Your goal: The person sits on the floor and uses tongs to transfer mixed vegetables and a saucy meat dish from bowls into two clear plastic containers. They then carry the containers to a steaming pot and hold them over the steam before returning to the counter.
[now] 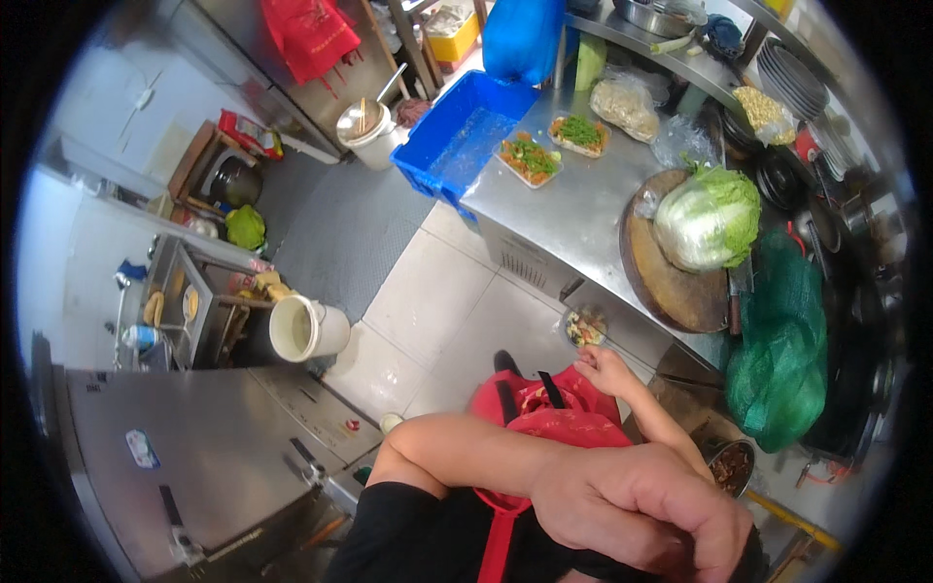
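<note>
My left forearm crosses in front of my chest. My left hand [641, 503] is large and close to the camera at lower right, its fingers curled; their tips are hidden. Beyond it, my right hand [603, 370] hangs at the front of my red apron [576, 426], fingers bent. Just past its fingertips is a small round container of food scraps [585, 326]; whether they touch cannot be told. Above, on the steel worktop [561, 211], a napa cabbage partly in clear plastic [703, 222] rests on a round wooden chopping board [674, 291]. A knife handle [735, 313] shows beside the board.
Two trays of chopped vegetables [530, 160] sit at the worktop's far end, beside a blue crate [466, 124]. A green mesh bag [780, 357] hangs at right. At left are a white bucket [310, 328] on the floor side and a steel cabinet [197, 444].
</note>
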Tool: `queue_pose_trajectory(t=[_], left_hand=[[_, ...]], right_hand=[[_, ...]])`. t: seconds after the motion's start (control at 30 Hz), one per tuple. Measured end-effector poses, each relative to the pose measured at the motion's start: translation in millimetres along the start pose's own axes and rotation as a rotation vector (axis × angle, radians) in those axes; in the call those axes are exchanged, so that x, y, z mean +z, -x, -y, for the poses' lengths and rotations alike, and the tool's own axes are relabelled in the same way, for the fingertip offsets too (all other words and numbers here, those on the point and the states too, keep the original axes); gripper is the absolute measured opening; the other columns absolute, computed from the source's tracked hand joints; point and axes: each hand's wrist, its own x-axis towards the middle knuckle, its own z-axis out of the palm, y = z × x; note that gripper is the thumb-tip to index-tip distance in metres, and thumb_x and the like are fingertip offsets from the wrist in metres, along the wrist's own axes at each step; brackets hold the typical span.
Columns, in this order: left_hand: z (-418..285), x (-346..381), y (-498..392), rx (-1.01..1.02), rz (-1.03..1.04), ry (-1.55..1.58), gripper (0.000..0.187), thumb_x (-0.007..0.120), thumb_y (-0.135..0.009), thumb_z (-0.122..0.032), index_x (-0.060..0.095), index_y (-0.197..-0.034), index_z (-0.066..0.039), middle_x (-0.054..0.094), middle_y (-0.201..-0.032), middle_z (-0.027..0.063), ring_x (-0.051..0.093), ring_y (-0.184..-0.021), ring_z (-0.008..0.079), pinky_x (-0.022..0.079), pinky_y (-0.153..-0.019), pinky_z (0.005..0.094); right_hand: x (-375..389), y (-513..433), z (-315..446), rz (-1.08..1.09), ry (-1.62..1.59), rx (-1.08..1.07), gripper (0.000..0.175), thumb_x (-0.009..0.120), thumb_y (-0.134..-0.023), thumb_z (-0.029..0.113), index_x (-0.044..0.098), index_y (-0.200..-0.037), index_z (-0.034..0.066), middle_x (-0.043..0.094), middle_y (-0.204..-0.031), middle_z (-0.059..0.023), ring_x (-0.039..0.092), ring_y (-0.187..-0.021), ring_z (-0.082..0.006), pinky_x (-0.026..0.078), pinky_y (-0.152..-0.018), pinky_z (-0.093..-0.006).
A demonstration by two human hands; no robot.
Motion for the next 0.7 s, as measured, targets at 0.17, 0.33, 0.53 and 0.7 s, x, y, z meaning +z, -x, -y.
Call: queue_pose_trajectory(t=[0.17, 0.33, 0.53, 0.7], left_hand=[[-72.6, -40.7, -9.8, -0.109, 0.044, -0.073, 0.015, 0.049, -0.096, -0.003, 0.062, -0.094, 0.004, 0.062, -0.099, 0.0145, 0.060, -0.094, 0.0265, 0.047, -0.082, 0.0348], [-140.6, -162.4, 34.3, -0.541, -0.594, -0.451, 0.011, 0.054, -0.099, -0.012, 0.060, -0.099, -0.003, 0.065, -0.096, 0.0111, 0.063, -0.089, 0.0198, 0.050, -0.081, 0.0318], [-207.3, -384.0, 133.2, -0.734, -1.383, -1.262, 0.023, 0.056, -0.098, -0.017, 0.054, -0.114, -0.001, 0.062, -0.091, 0.0068, 0.062, -0.078, 0.0146, 0.054, -0.071, 0.0292], [-234.4, -477.1, 158.5, -0.689, -1.536, -1.174, 0.029, 0.059, -0.098, -0.019, 0.050, -0.117, 0.001, 0.062, -0.096, 0.0096, 0.064, -0.081, 0.0156, 0.052, -0.064, 0.0273]], right_hand=[[-38.9, -98.8, 36.6, -0.115, -0.246, 0.058, 0.028, 0.062, -0.095, 0.017, 0.060, -0.116, -0.0021, 0.068, -0.086, -0.0056, 0.063, -0.077, -0.0116, 0.052, -0.069, -0.0276], [-111.9, -226.6, 26.2, -0.513, -0.352, 0.072, 0.026, 0.057, -0.099, 0.022, 0.062, -0.113, 0.0002, 0.064, -0.087, -0.0030, 0.061, -0.077, -0.0110, 0.051, -0.066, -0.0263], [-169.9, -370.4, -19.4, -0.862, -0.527, 0.294, 0.023, 0.056, -0.099, 0.016, 0.060, -0.114, -0.0006, 0.063, -0.095, -0.0063, 0.061, -0.078, -0.0137, 0.050, -0.065, -0.0260], [-195.0, -417.7, -37.2, -0.844, -0.694, 0.424, 0.024, 0.055, -0.098, 0.014, 0.058, -0.116, -0.0015, 0.063, -0.099, -0.0091, 0.062, -0.081, -0.0160, 0.054, -0.069, -0.0281]])
